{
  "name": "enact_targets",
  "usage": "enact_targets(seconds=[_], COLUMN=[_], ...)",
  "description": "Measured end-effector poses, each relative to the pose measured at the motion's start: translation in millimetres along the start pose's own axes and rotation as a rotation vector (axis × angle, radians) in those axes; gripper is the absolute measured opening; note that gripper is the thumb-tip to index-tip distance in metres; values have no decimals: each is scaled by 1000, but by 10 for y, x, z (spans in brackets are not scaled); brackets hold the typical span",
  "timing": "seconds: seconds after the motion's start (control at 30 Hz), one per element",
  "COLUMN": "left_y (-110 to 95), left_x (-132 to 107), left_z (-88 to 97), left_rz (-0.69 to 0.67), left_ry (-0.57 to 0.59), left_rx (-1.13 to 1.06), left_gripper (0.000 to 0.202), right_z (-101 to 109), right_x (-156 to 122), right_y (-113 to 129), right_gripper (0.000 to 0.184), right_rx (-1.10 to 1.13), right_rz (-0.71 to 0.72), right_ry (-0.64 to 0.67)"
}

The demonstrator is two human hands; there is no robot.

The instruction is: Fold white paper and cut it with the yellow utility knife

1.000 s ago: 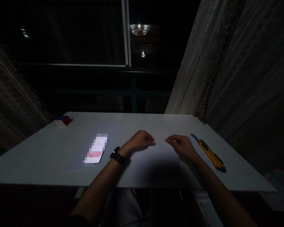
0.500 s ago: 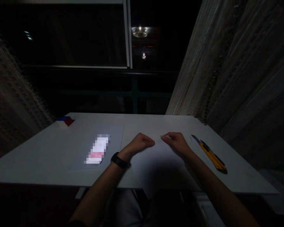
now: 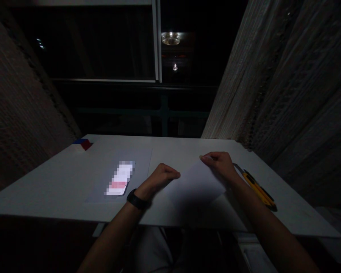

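Note:
My left hand (image 3: 162, 178) is closed in a pinch at the upper left edge of a white sheet of paper (image 3: 197, 184). A dark band (image 3: 136, 199) is around the left wrist. Higher and to the right, my right hand (image 3: 220, 165) grips the sheet's top corner between thumb and fingers. The sheet is tilted above the near part of the table, its lower part in shadow. Just right of my right forearm lies a yellow and black utility knife (image 3: 257, 187), partly covered by the arm.
A lit phone (image 3: 121, 178), its screen blurred, lies on another sheet of paper (image 3: 143, 161) to the left. A red, blue and white block (image 3: 82, 145) sits at the white table's (image 3: 170, 146) far left corner. Curtains (image 3: 235, 76) hang on both sides before a dark window.
My hands have moved apart: the right one up and to the right with the paper's corner, the left one slightly left. The view has shifted a little.

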State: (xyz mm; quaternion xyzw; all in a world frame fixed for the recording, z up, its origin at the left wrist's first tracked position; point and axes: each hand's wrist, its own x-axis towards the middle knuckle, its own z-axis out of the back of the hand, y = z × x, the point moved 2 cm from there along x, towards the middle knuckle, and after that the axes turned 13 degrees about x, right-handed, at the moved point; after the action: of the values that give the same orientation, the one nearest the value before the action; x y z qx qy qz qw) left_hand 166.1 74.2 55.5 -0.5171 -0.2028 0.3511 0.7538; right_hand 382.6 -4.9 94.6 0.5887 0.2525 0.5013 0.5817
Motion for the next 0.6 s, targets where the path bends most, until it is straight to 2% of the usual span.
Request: enact_targets(seconds=[0.23, 0.37, 0.43, 0.5, 0.6], left_y=[148, 185, 194, 165, 11], left_x=[-171, -242, -235, -213, -208], left_z=[121, 219, 274, 327, 374], left_rz=[11, -4, 25, 30, -108], left_ry=[19, 12, -102, -299, -625], left_rx=[34, 15, 11, 48, 170], left_gripper=[22, 18, 19, 23, 29], right_z=[196, 272, 281, 267, 209], right_x=[56, 60, 61, 61, 21], right_y=[30, -22, -53, -49, 51], right_gripper=[34, 37, 39, 39, 35], right_rx=[-19, 74, 128, 142, 61], right_rz=[5, -30, -47, -19, 152], right_ry=[-69, -140, -171, -212, -329])
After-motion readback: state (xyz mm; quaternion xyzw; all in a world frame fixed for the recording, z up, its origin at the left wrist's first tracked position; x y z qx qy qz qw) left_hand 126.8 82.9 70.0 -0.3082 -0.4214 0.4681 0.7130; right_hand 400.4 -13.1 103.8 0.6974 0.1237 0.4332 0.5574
